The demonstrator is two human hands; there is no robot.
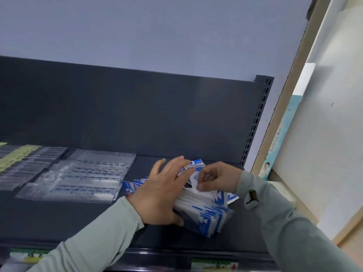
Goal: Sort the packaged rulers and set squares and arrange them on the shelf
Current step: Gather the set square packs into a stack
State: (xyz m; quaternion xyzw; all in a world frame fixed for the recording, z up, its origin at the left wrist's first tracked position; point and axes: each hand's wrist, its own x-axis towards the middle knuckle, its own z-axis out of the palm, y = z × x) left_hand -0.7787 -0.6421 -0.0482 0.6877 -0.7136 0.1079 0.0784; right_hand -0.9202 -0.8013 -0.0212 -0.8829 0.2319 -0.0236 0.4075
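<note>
A stack of blue-and-white packaged set squares [204,214] lies on the dark shelf [82,222], right of centre. My left hand [163,195] rests on the stack's left side, thumb under its front edge and fingers spread over the top. My right hand [216,178] pinches the upper edge of the top pack [193,167], lifting it slightly off the pile. More blue packs [130,186] poke out left of my left hand. Clear packaged rulers [86,177] lie flat in overlapping rows further left, with another batch, some yellow-labelled, [21,163] at the far left.
The shelf's dark back panel [137,114] rises behind, ending in a slotted upright [255,122] at the right. A pale wall panel and a poster [275,146] stand to the right. Price labels [214,265] sit on the shelf's front lip.
</note>
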